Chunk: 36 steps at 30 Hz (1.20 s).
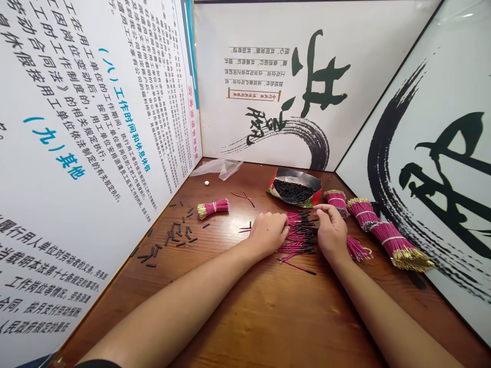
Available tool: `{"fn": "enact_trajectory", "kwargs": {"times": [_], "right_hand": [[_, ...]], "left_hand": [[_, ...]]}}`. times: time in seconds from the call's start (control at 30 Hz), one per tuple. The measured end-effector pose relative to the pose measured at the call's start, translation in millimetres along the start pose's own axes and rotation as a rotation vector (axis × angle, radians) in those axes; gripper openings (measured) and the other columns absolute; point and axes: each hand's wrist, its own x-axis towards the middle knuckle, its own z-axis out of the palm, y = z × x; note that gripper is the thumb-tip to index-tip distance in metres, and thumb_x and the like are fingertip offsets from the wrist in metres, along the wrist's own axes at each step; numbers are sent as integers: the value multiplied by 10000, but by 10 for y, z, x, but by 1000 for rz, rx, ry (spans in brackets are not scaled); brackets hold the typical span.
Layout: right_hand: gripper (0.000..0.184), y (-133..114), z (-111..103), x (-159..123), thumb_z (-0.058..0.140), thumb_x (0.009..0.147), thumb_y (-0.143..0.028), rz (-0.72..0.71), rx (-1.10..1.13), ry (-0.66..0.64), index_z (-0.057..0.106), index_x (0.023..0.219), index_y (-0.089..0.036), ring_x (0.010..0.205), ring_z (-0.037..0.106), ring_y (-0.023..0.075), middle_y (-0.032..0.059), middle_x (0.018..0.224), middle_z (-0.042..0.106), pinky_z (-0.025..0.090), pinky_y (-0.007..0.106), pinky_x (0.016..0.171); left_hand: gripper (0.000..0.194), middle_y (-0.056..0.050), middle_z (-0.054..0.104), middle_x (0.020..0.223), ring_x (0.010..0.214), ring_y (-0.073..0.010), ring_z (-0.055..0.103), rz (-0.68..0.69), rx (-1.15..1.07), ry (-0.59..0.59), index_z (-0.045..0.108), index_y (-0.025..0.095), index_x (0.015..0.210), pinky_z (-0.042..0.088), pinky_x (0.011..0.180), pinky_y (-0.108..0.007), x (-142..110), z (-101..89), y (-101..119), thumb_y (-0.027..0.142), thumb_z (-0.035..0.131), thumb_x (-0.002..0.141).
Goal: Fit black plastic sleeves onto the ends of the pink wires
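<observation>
A pile of pink wires [301, 232] with black sleeves on their right ends lies between my two hands. My left hand [267, 234] is closed at the pile's left side, its fingers curled down by the wires; what they grip is hidden. At the right side, near the sleeved ends, my right hand [331, 231] has its thumb and forefinger brought together. Anything between those fingertips is too small to make out. Just beyond it stands an opened red and green bag [271, 190] full of small black tubes [293, 191]. One sleeved wire [297, 266] lies below the pile.
Tied bundles of pink wire [391, 237] lie at the right, with another bundle [214, 207] left of the bag. Loose black tubes [176, 232] are scattered at the left. A clear plastic bag [218, 167] lies at the back. Printed panels [264, 20] wall in the wooden table [245, 322].
</observation>
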Motion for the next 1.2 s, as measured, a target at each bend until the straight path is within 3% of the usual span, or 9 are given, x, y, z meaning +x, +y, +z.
{"fn": "enact_trajectory", "kwargs": {"times": [0.47, 0.53, 0.63, 0.77, 0.97, 1.2], "right_hand": [[175, -37, 7, -9, 490, 806, -339, -26, 27, 8, 603, 800, -205, 712, 555, 183, 13, 711, 600, 435, 316, 695], [180, -41, 4, -9, 484, 804, -338, -30, 25, 16, 604, 794, -204, 715, 547, 182, 12, 708, 592, 429, 314, 699], [184, -35, -7, -3, 479, 810, -335, -34, 26, 27, 603, 788, -202, 713, 537, 180, 13, 708, 582, 423, 314, 701], [177, -21, -20, 5, 472, 819, -321, -33, 35, 44, 600, 785, -203, 710, 533, 172, 11, 720, 572, 424, 309, 703], [181, -27, -19, 7, 464, 823, -332, -54, 32, 52, 590, 776, -211, 690, 527, 166, 3, 693, 559, 421, 299, 685], [172, -25, -20, 15, 472, 803, -321, -30, 56, 62, 596, 774, -204, 714, 532, 172, 8, 709, 565, 419, 307, 707]], "left_hand": [[191, -54, 708, 959, 891, -212, 636, 2, -63, 14, 616, 193, 943, 457, 782, -338, 2, -34, 20, 321, 476, 925], [172, -39, 708, 923, 850, -193, 633, 120, -131, 17, 612, 195, 933, 451, 746, -312, -33, -88, 54, 326, 504, 903], [169, -22, 696, 788, 763, -166, 620, 488, -177, -77, 607, 207, 766, 437, 707, -294, -125, -140, 159, 311, 525, 871], [152, -56, 690, 733, 713, -202, 610, 713, -63, -158, 583, 208, 668, 440, 685, -343, -222, -134, 283, 281, 573, 801], [75, -75, 684, 752, 752, -228, 626, 596, 19, -198, 605, 202, 721, 465, 698, -361, -172, -141, 171, 260, 592, 765], [164, -84, 711, 901, 860, -228, 650, 475, 98, -123, 648, 202, 871, 474, 793, -356, -68, -144, 61, 286, 509, 891]]}}
